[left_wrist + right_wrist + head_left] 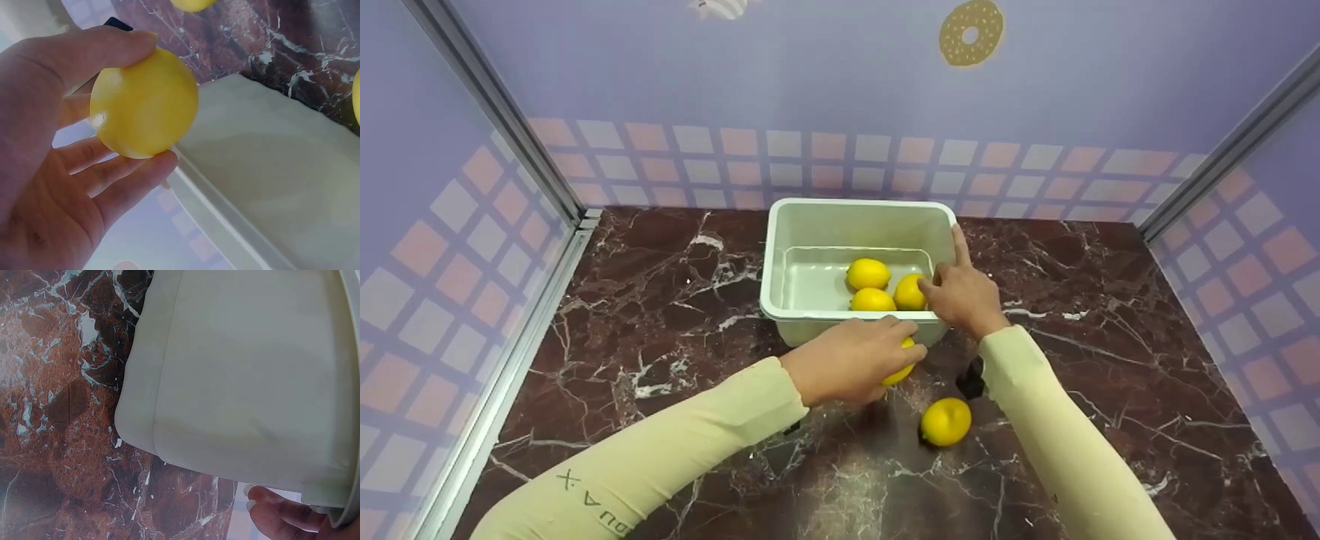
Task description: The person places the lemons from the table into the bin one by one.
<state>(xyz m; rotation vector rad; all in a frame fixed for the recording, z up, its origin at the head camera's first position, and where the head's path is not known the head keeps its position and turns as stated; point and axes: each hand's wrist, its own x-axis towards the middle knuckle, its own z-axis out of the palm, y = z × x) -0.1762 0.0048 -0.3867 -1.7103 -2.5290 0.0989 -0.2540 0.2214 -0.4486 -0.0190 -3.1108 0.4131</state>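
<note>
My left hand [847, 360] grips a yellow lemon [901, 366] just in front of the white plastic bin [810, 330]. In the left wrist view, thumb and fingertips curl round opposite sides of this lemon [145, 104], with the bin's rim [225, 214] behind it. My right hand [966, 296] holds the bin's right rim, thumb inside and index finger stretched along the edge. The right wrist view has fingers [278, 512] outside the wall under the rim. Inside the bin lie three lemons [868, 275], grouped toward the right.
Another lemon [946, 421] lies on the dark red marbled tabletop [675, 390], nearer the front than the bin. A purple wall [840, 90] with pink and white squares stands behind the bin. Side panels [427, 247] close in left and right.
</note>
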